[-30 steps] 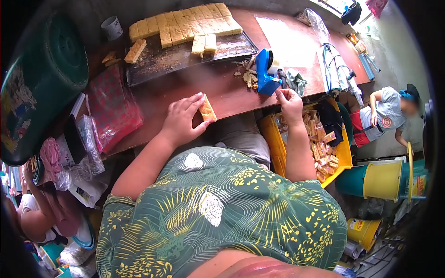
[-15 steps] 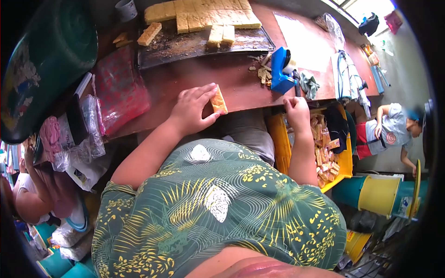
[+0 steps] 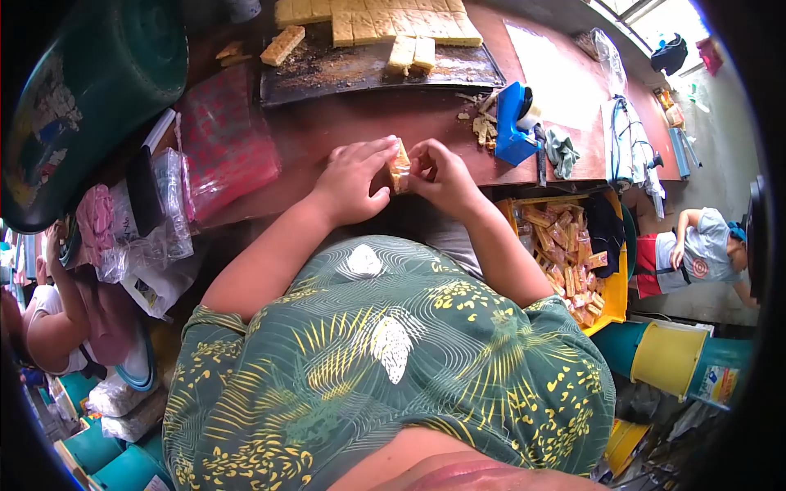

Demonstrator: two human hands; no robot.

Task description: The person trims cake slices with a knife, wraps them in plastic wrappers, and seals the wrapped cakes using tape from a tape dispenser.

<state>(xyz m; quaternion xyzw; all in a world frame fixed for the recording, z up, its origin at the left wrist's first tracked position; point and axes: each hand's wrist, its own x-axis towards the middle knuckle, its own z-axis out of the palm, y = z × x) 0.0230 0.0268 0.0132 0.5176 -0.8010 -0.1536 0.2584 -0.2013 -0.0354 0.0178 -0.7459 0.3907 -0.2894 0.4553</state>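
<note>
The bar (image 3: 399, 169) lay at the near edge of the table (image 3: 327, 123), long axis fore-and-aft, between the left hand (image 3: 354, 176), thumb spread from fingers, and the right hand (image 3: 447, 177), fingertips bunched against it, grip unclear.

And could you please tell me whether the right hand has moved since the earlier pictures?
Yes, the right hand has gone left, from beside the tape dispenser to the bar.
</note>
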